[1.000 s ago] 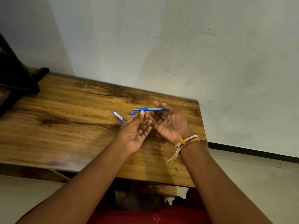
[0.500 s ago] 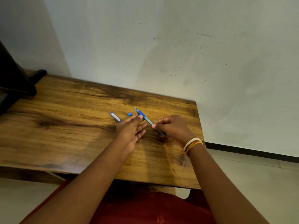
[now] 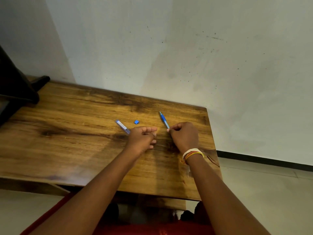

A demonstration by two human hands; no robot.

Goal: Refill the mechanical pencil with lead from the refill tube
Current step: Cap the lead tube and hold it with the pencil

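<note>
Lying on the wooden table (image 3: 67, 133), the blue mechanical pencil (image 3: 164, 119) is pinched at its rear end by the right hand (image 3: 183, 136); the left hand (image 3: 143, 138) is loosely curled, empty, beside the refill tube (image 3: 122, 126).

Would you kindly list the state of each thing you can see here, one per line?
Mechanical pencil: near end pinched by the right hand, tip pointing away.
Refill tube: lying flat on the table, untouched.
Small blue cap: loose on the table, between tube and pencil.
Left hand: curled, whether it holds anything cannot be told.
</note>
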